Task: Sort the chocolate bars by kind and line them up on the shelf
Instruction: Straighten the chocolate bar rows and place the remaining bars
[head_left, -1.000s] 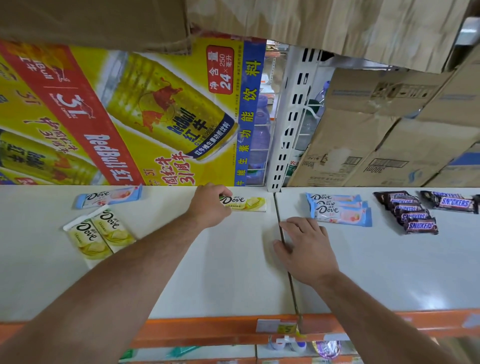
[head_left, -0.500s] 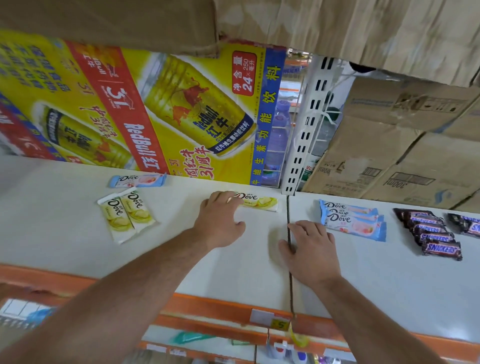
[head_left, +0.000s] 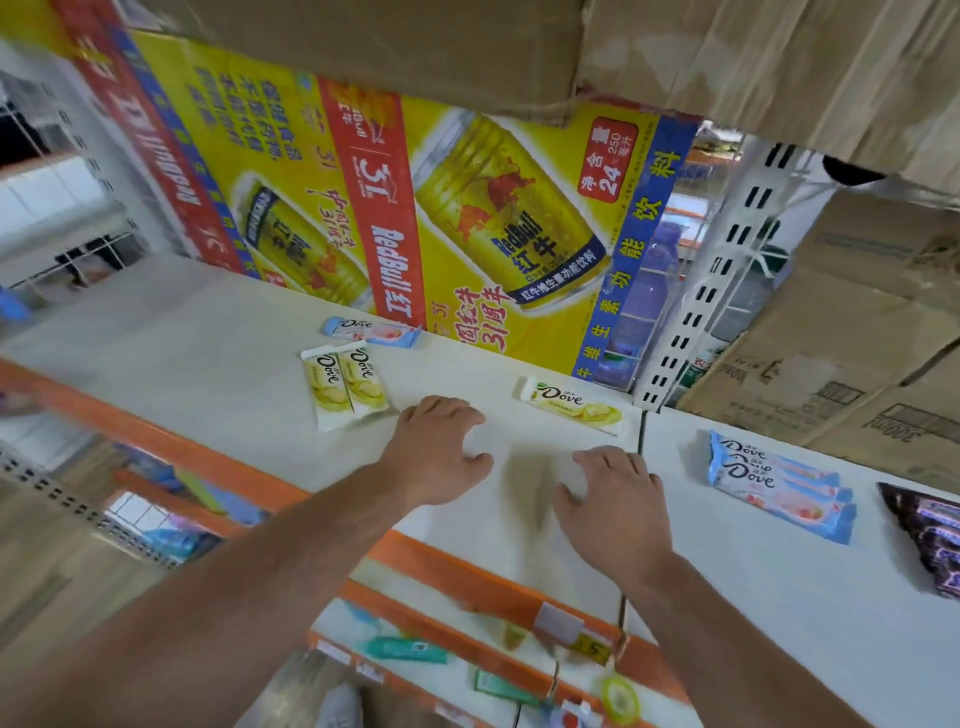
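The left hand (head_left: 441, 449) and right hand (head_left: 615, 501) are rested loose-fingered, nothing held, seemingly readied for the yellow Dove bar (head_left: 571, 406) at twelve o'clock.

Shelf (head_left: 218, 358): smooth, matt off-white board with an orange painted edge (head_left: 467, 571). Yellow bars (head_left: 345, 387), blue bars (head_left: 779, 483) and dark bars (head_left: 935, 535): thin, shiny wrappers, lightly crinkled. Printed carton (head_left: 467, 218): glossy coated card. Boxes (head_left: 857, 338): plain brown cardboard, matt and creased. Upright (head_left: 717, 280): white painted metal, slotted.
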